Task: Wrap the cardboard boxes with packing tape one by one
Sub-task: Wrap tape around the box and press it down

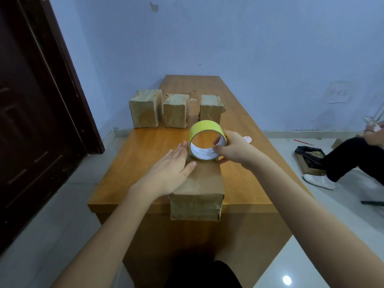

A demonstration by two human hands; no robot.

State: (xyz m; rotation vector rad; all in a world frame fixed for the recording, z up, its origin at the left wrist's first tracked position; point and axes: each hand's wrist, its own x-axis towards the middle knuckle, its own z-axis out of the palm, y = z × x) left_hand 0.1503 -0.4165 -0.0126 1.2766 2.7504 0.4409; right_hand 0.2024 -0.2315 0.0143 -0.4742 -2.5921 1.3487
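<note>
At centre of the desk [145, 142], right hand [234, 149] grips the yellow packing tape roll [206, 140]: thumb hooked inside the core, fingers [218, 140] curled round the outer side. Roll stands on edge on the far end of the near cardboard box [197, 183], touching its top. Left hand [170, 165] lies flat, fingers straight, pressing the box top just beside the roll. Box sits at the near desk edge, its front face apparently overhanging.

Risks, as judged: box may tip or slide off the near edge if the flat hand lets up while tape is pulled; only palm pressure holds it. Free tape end not visible, so cannot tell whether it is stuck down; a loose start would peel off or wrinkle. One-hand pull could skew the strip.

Three more boxes [176, 111] stand in a row farther back, apart from the roll. Small pink object [247, 139] just right of the hand. Another person's leg [342, 163] at right, over the floor.
</note>
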